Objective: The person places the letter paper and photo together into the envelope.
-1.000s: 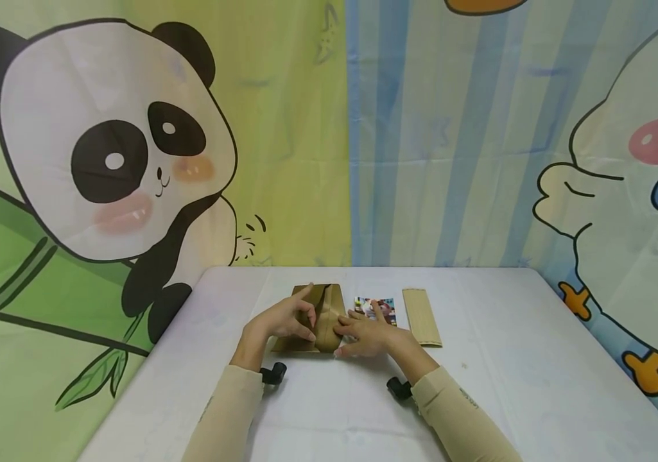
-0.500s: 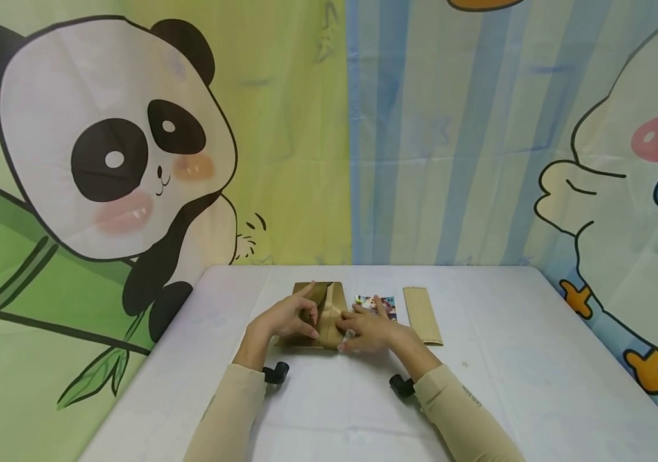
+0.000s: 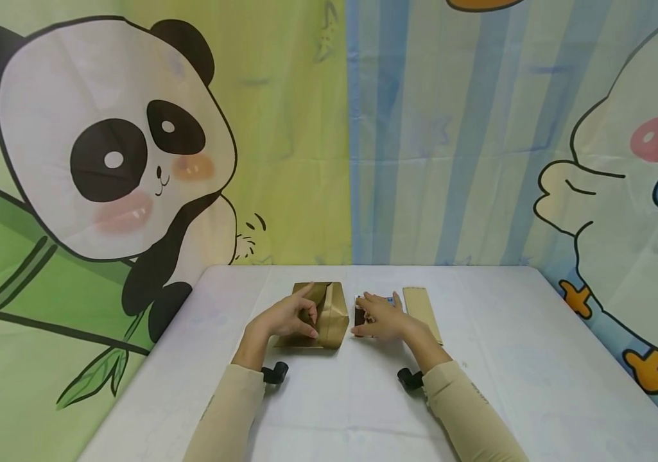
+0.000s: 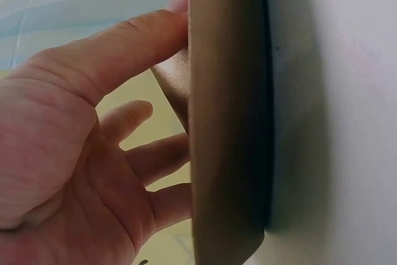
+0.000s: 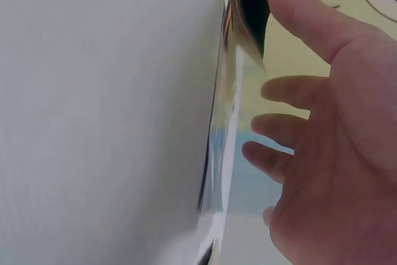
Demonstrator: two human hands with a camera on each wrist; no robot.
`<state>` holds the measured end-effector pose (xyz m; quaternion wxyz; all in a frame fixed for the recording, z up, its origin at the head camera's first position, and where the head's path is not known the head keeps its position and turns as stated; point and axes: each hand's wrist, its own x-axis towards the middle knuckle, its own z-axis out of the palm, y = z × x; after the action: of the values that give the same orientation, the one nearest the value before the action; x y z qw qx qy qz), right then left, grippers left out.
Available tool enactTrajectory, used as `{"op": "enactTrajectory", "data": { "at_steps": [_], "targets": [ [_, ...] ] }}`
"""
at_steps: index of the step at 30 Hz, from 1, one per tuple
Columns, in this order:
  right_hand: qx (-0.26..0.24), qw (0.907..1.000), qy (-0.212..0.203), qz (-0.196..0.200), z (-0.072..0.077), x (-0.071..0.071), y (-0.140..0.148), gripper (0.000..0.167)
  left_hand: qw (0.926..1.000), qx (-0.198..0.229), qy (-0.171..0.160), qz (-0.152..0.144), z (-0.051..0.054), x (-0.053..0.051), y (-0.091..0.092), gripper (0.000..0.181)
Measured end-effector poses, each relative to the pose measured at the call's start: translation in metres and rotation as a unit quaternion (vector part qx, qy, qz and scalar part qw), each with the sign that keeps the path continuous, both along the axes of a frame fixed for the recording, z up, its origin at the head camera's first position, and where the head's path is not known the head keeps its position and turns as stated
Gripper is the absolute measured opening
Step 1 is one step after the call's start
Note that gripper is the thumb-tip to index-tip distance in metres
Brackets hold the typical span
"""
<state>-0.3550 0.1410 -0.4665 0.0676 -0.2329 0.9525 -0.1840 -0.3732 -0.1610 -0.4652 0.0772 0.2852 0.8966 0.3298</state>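
Covering most of a small, flat picture in bright colours (image 3: 359, 316), the right hand (image 3: 386, 319) is much nearer to it than the left. The picture lies on the white surface (image 3: 340, 398), right under the loose, spread fingers, which do not close on it; I cannot tell how firmly they touch it. Too much is hidden to say which way its long side runs. Just to its left, a shiny brown paper envelope (image 3: 337, 321) lies flat, its long side pointing away from the person. The left hand (image 3: 282, 319) pinches the envelope's lip with thumb and pointing finger. The envelope gapes a little in a dark slit, and I cannot see what is inside. Right of the picture lies a long, flat tan strip (image 3: 420, 305), also pointing away.
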Motion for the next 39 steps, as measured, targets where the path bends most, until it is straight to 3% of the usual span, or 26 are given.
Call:
{"op": "enactTrajectory", "data": {
  "at_steps": [8, 13, 15, 19, 27, 31, 36, 39],
  "targets": [
    [-0.001, 0.9982, -0.031, -0.05, 0.003, -0.004, 0.026, 0.107, 1.0, -0.002, -0.008, 0.004, 0.001, 0.001, 0.0, 0.03],
    [-0.007, 0.9975, -0.015, -0.068, -0.016, -0.019, 0.038, 0.119, 1.0, -0.002, -0.008, -0.001, 0.002, -0.001, 0.001, 0.029],
    [-0.008, 0.9966, -0.018, -0.08, -0.017, -0.02, 0.04, 0.119, 1.0, -0.004, -0.009, 0.0, 0.003, -0.001, 0.002, 0.03],
    [0.008, 0.9945, -0.03, -0.1, -0.003, -0.01, 0.036, 0.114, 1.0, -0.002, -0.006, -0.001, 0.004, -0.001, 0.003, 0.029],
    [0.03, 0.9944, 0.003, -0.101, -0.006, -0.008, 0.031, 0.113, 0.9999, -0.003, -0.011, 0.003, 0.002, 0.002, 0.0, 0.027],
    [-0.012, 0.9936, 0.041, -0.105, -0.005, -0.009, 0.031, 0.107, 1.0, 0.0, -0.006, -0.003, 0.002, 0.001, 0.0, 0.027],
    [-0.108, 0.9874, 0.031, -0.111, -0.006, -0.013, 0.028, 0.103, 1.0, 0.0, -0.007, -0.001, 0.001, 0.003, -0.001, 0.027],
    [-0.146, 0.9823, 0.041, -0.111, -0.006, -0.015, 0.028, 0.09, 1.0, 0.002, -0.006, -0.002, 0.001, 0.003, -0.001, 0.027]
  ]
}}
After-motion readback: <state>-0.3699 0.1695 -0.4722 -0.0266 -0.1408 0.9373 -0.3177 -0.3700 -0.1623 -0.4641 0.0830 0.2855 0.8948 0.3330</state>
